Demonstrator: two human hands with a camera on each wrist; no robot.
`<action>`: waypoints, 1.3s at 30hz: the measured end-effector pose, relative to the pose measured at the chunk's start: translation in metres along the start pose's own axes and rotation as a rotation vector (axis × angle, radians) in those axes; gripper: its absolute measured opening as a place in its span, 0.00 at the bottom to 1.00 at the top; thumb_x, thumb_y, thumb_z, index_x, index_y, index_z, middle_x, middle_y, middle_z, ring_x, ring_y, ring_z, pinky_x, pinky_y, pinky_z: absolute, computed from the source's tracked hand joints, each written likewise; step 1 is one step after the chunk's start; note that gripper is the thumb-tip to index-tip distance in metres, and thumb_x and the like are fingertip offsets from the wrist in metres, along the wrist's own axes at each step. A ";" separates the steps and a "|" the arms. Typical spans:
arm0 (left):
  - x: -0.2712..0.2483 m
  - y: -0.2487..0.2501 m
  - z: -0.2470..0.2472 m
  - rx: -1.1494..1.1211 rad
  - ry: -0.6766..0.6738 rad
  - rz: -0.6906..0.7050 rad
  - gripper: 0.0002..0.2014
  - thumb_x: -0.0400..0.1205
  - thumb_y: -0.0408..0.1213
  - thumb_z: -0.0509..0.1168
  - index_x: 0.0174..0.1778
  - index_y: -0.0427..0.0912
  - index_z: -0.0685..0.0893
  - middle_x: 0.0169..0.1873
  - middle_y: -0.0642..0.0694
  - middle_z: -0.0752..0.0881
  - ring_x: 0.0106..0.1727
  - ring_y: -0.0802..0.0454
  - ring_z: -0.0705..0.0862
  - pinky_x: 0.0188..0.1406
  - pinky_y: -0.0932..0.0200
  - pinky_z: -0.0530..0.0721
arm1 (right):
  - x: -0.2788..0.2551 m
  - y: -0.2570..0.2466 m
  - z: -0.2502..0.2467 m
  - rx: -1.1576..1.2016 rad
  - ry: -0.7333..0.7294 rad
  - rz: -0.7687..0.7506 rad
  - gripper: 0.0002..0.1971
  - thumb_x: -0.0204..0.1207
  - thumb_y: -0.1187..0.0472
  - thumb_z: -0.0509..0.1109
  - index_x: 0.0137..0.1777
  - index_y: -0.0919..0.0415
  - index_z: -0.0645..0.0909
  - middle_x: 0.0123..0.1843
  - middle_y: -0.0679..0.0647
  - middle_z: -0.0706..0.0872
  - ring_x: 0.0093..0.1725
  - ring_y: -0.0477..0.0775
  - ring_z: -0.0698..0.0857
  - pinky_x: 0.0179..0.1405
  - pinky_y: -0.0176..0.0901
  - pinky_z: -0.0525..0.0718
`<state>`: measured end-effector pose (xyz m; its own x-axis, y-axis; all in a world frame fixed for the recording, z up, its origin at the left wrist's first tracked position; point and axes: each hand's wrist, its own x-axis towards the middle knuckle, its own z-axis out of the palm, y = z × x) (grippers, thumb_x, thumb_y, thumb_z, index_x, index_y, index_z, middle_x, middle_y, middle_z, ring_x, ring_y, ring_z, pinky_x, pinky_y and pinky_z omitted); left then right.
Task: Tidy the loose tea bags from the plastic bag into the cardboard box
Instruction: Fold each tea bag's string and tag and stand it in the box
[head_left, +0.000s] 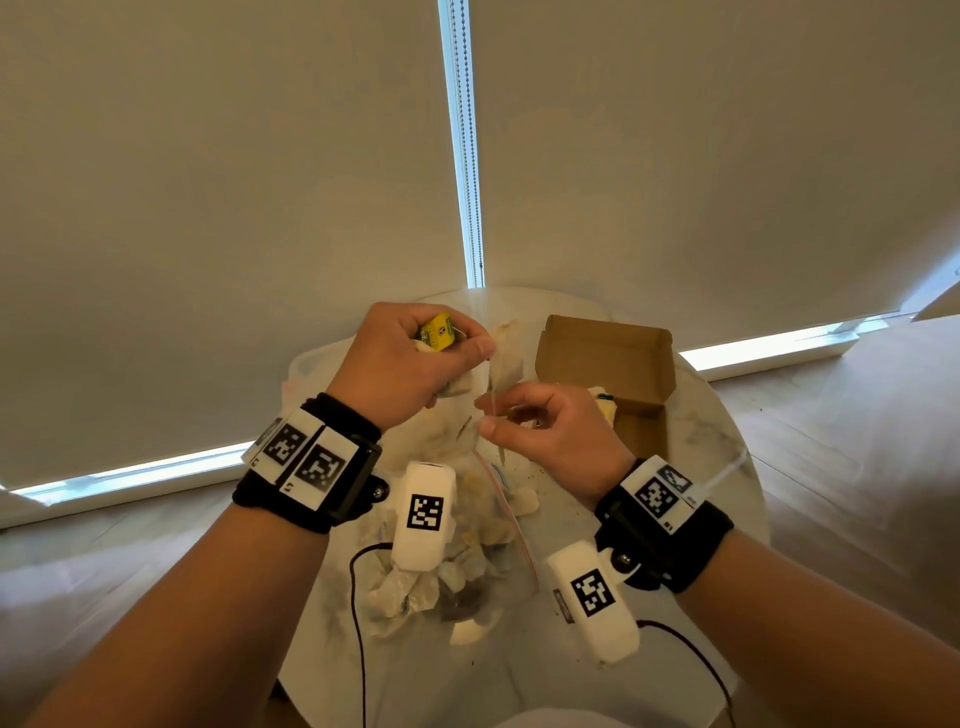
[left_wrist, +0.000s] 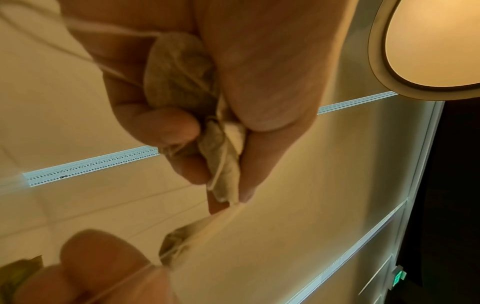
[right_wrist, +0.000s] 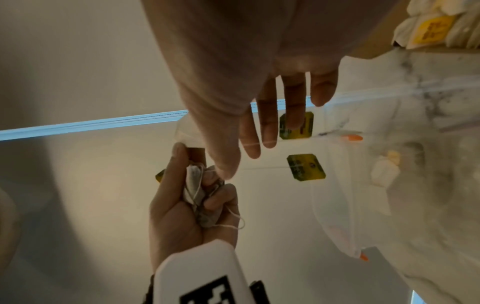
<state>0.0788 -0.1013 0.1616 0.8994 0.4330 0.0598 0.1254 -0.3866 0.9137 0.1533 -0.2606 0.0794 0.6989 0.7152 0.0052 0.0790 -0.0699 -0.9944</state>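
Observation:
My left hand (head_left: 457, 353) is raised above the table and grips a crumpled bunch of tea bags (left_wrist: 179, 78) with a yellow tag (head_left: 439, 332) sticking out on top. A pale tea bag (head_left: 506, 358) hangs between the two hands. Just below it, my right hand (head_left: 485, 415) pinches that bag's thin string between thumb and forefinger. Two more yellow tags (right_wrist: 306, 166) dangle on strings. The clear plastic bag (head_left: 457, 545) lies on the table under my wrists with several tea bags inside. The open cardboard box (head_left: 608, 353) stands to the right and holds some tea bags (head_left: 602, 402).
Everything sits on a small round white marble table (head_left: 717, 441). Black cables (head_left: 358, 623) run from the wrist cameras across its near edge. Drawn roller blinds (head_left: 208, 208) fill the background, and wooden floor (head_left: 857, 467) surrounds the table.

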 end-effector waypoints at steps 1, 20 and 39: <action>0.001 0.000 0.001 -0.008 0.003 -0.004 0.02 0.77 0.37 0.76 0.39 0.45 0.91 0.30 0.46 0.86 0.22 0.59 0.76 0.18 0.64 0.76 | 0.001 0.000 0.003 0.027 0.006 0.007 0.09 0.72 0.61 0.80 0.51 0.61 0.91 0.49 0.50 0.93 0.47 0.49 0.88 0.47 0.38 0.87; 0.012 -0.006 -0.001 -0.096 -0.042 -0.057 0.05 0.79 0.33 0.74 0.38 0.45 0.88 0.31 0.46 0.83 0.23 0.56 0.79 0.17 0.62 0.75 | -0.019 0.017 -0.009 0.329 -0.261 0.259 0.18 0.82 0.79 0.59 0.66 0.64 0.78 0.58 0.69 0.89 0.57 0.63 0.89 0.57 0.50 0.88; 0.004 0.003 -0.003 -0.260 -0.282 0.028 0.06 0.74 0.37 0.76 0.33 0.53 0.90 0.25 0.50 0.82 0.21 0.54 0.76 0.16 0.64 0.72 | -0.006 0.025 -0.024 -0.175 -0.037 0.090 0.07 0.76 0.69 0.75 0.49 0.59 0.91 0.38 0.54 0.91 0.32 0.48 0.84 0.32 0.39 0.85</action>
<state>0.0814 -0.0979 0.1655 0.9854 0.1698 0.0066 0.0209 -0.1598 0.9869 0.1681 -0.2833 0.0568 0.6825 0.7253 -0.0900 0.1416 -0.2521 -0.9573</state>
